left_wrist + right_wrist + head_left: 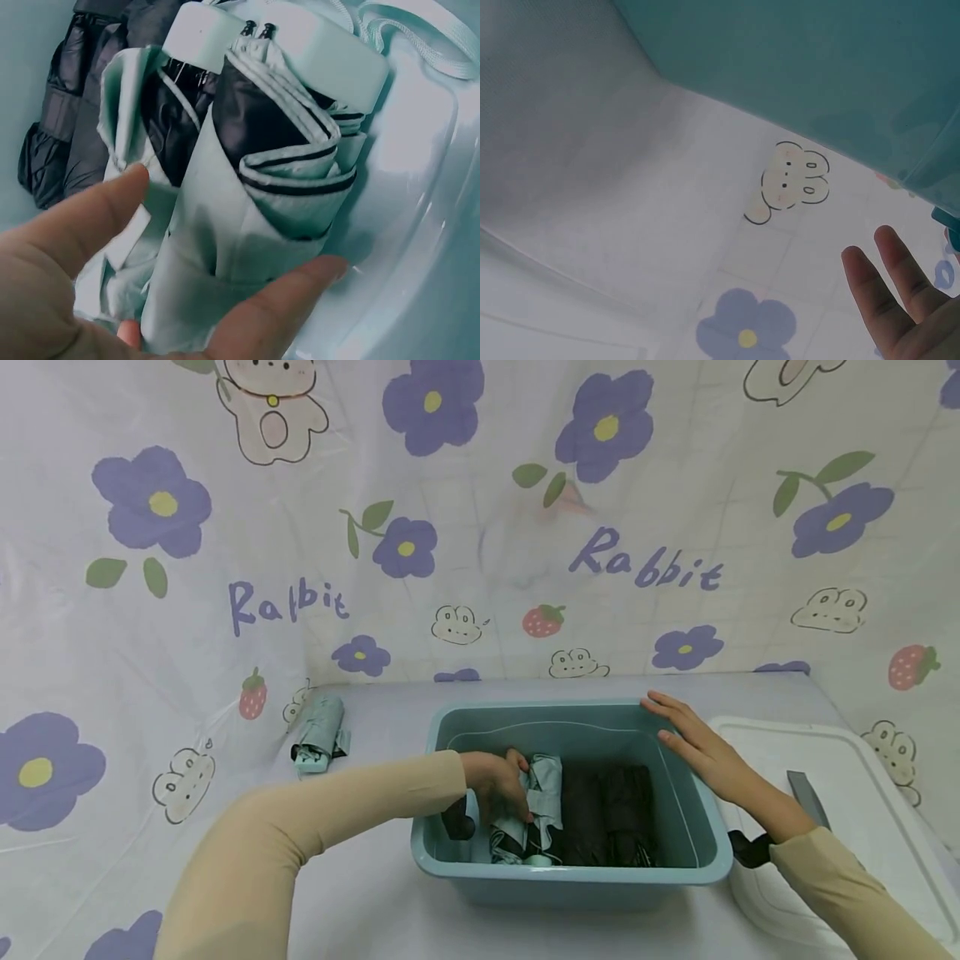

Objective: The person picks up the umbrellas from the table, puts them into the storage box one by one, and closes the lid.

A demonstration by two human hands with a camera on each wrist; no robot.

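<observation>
My left hand (pixel 498 783) reaches into a blue-green plastic bin (pixel 570 893). Its thumb and fingers are spread to either side of a pale green folded umbrella (pixel 217 232), fingertips right at the fabric. Close against that one lies a second pale green umbrella (pixel 549 785), its flap loose. Two black folded umbrellas, one in the middle (pixel 583 814) and one further right (pixel 627 810), lie alongside. My right hand (pixel 701 747) rests on the bin's right rim near the back corner, fingers extended; the right wrist view catches two of its fingers (pixel 866 281).
Another pale green folded umbrella (pixel 321 727) lies on the table at the back left. A white lid (pixel 873 810) with a grey handle (pixel 808 797) is to the right of the bin. A patterned curtain (pixel 480 602) hangs behind the table.
</observation>
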